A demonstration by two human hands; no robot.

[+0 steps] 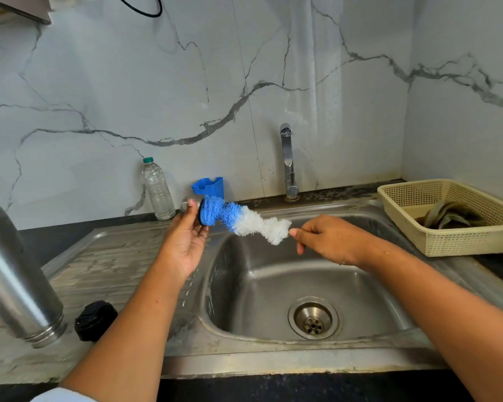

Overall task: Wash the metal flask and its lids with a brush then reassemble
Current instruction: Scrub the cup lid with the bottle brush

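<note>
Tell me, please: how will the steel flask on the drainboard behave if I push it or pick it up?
The flask stands mouth down and tall, so a sideways push near its top may tip it. Its smooth steel wall looks slippery for a wet hand. Once on its side, the round body would probably roll, perhaps into the black lid beside it.

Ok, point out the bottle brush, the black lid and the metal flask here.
bottle brush (238, 220), head view, on the bristles where blue meets white.
black lid (95, 320), head view, on its top.
metal flask (15, 280), head view, on its steel side.

a home kitchen: steel sink (273, 274), tap (288, 161), marble-look wall (128, 82), dish basket (447, 216).
</note>
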